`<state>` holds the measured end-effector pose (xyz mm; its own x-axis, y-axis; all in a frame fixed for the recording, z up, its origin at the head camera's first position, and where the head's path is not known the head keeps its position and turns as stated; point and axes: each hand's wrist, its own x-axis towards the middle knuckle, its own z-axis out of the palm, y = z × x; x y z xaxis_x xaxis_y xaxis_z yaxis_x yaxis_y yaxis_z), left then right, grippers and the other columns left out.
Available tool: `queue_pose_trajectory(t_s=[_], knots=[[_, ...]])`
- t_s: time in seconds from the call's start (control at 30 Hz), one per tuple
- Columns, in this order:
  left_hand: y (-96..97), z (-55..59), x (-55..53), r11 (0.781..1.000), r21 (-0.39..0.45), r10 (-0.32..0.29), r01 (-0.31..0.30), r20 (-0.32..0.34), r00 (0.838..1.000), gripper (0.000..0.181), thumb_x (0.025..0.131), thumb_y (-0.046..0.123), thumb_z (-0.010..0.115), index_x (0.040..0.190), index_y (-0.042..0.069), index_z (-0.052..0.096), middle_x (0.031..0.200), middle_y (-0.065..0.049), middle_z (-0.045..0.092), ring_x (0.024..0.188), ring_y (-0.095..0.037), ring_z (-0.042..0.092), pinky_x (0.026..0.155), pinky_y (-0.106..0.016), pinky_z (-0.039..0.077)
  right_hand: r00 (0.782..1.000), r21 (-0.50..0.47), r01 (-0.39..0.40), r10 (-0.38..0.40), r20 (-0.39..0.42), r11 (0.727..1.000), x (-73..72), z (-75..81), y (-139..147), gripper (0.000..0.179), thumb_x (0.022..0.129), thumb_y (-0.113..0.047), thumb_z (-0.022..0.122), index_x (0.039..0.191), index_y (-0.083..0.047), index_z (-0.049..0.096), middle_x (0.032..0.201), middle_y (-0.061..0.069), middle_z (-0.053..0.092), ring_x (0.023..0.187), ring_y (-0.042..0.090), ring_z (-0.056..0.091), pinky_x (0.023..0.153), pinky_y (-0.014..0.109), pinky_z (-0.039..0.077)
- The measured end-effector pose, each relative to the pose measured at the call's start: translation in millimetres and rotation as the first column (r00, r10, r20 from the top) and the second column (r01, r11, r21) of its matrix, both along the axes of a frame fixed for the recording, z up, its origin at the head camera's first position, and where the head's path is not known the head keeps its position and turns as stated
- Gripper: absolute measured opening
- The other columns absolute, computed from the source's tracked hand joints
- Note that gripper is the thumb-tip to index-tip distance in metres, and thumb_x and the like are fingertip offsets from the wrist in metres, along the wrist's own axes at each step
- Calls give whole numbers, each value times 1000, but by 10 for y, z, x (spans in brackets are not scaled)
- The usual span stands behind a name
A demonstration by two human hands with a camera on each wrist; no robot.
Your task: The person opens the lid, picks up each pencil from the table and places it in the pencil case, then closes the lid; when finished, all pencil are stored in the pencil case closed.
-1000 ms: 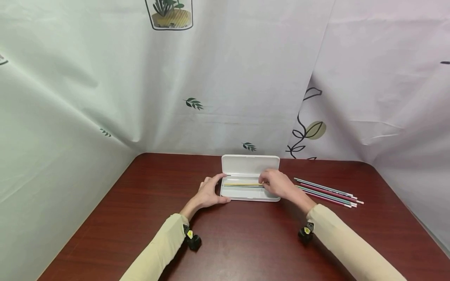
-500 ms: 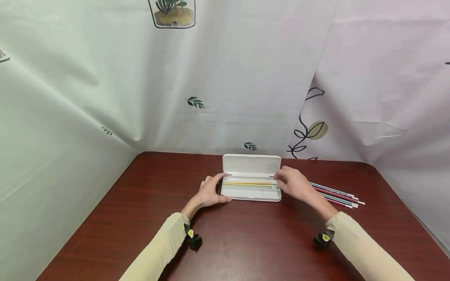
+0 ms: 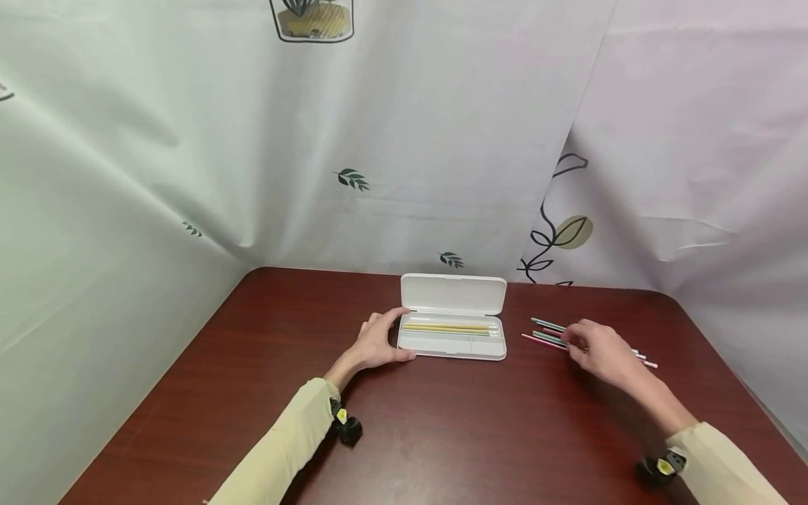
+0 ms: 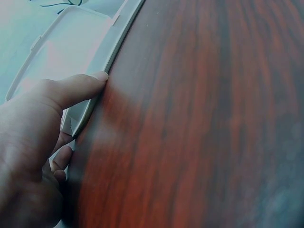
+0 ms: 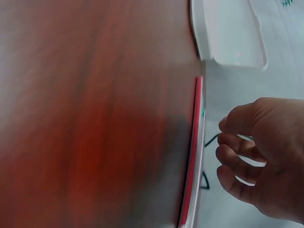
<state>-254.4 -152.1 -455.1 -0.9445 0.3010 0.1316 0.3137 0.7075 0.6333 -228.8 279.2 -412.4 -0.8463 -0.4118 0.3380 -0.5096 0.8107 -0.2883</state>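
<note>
A white pencil case lies with its lid raised. Several pencils, yellow ones among them, lie in its long rear compartment. My left hand holds the case's left end, thumb on the front edge and index finger at the rear corner. To the right of the case, several loose pencils in teal and dark red lie side by side. My right hand is over them, fingers loosely bent with nothing between them; it hides their middle. In the right wrist view a red pencil runs beside the fingers.
The dark red-brown wooden table extends in front of the case. A pale patterned cloth hangs close behind the table and along its sides. A small compartment sits at the case's front right.
My right hand has left the pencils in the case and moved right to above the loose ones, its fingers loosened. My left hand has stayed on the case.
</note>
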Motion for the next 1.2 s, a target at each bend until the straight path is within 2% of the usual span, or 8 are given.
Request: queue_pose_trajectory(t_s=[0.17, 0.4, 0.6, 0.93, 1.2], knots=[[7, 15, -4, 1000, 0, 0, 0, 0, 1000, 88, 72, 33, 89, 147, 17, 48, 124, -12, 59, 116, -28, 42, 93, -47, 32, 999, 9, 47, -47, 8, 999, 124, -59, 191, 18, 77, 3, 75, 92, -4, 70, 85, 1, 60, 71, 18, 53, 60, 40, 44], [1, 17, 1, 1000, -3, 6, -6, 2, 1000, 88, 71, 33, 90, 147, 18, 48, 124, -11, 59, 116, -28, 42, 93, -47, 32, 994, 19, 63, -61, -88, 998, 213, -160, 390, 22, 72, 4, 79, 92, -3, 70, 86, 4, 60, 71, 20, 54, 61, 42, 45], [-5, 5, 8, 1000, -5, 5, -5, -5, 1000, 88, 71, 33, 90, 147, 17, 48, 122, -11, 59, 116, -28, 43, 94, -47, 31, 994, 25, 81, -79, -79, 996, 269, -184, 461, 22, 72, 4, 79, 92, -1, 70, 87, 7, 61, 73, 25, 57, 61, 44, 48], [-5, -4, 5, 1000, -4, 6, -6, -5, 1000, 88, 71, 33, 90, 147, 17, 48, 121, -11, 59, 116, -27, 43, 93, -46, 31, 995, 21, 95, -95, -33, 995, 281, -223, 511, 20, 74, 4, 77, 91, -1, 69, 89, 9, 62, 73, 24, 59, 61, 44, 48], [5, 1, -1, 1000, -6, 6, -6, -10, 1000, 88, 70, 33, 90, 146, 17, 49, 119, -11, 59, 115, -28, 44, 94, -46, 31, 994, 39, 95, -93, -49, 995, 254, -229, 529, 19, 73, 5, 76, 87, -5, 68, 84, 4, 59, 70, 20, 53, 58, 41, 45]])
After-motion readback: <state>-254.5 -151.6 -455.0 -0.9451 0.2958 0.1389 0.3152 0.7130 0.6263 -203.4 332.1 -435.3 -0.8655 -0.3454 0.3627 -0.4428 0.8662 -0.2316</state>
